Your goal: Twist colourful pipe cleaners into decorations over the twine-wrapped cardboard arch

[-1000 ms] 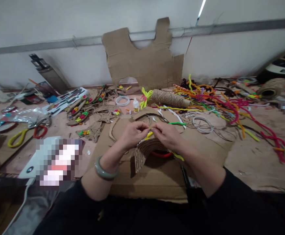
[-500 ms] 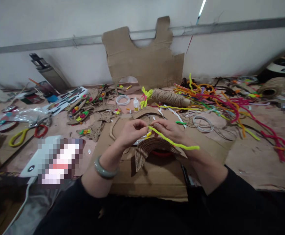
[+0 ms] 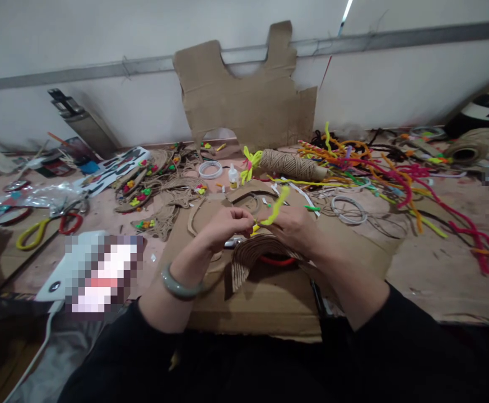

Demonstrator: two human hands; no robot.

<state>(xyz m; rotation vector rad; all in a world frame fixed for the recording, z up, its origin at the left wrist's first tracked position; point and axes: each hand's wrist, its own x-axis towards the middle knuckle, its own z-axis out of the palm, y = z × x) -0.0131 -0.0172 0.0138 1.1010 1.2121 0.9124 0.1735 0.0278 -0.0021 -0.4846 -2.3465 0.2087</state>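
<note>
My left hand [image 3: 231, 225] is closed in a pinch around one end of a bright yellow cord [image 3: 278, 206]. Close beside it, my right hand [image 3: 292, 225] also has its fingers closed on the cord; its fingertips are partly hidden. The cord's free length sticks up over the back of my right hand. Below both hands lies a curved piece covered in rows of brown twine [image 3: 250, 254]. Something red [image 3: 280, 261] shows under its edge. A sheet of cardboard [image 3: 261, 319] is underneath.
A twine roll [image 3: 290, 165] and a small glue bottle [image 3: 233, 178] stand beyond my hands. Colourful cords [image 3: 395, 173] are heaped on the right. Yellow-and-red-handled scissors [image 3: 34, 234], a white power bank [image 3: 61, 274] and twine-covered shapes [image 3: 143, 190] lie left. Cut cardboard [image 3: 244, 95] leans on the wall.
The yellow cord's free end has swung from lying across my right wrist to pointing upward. My right hand has turned, its back now facing up more. My left hand stays almost in place.
</note>
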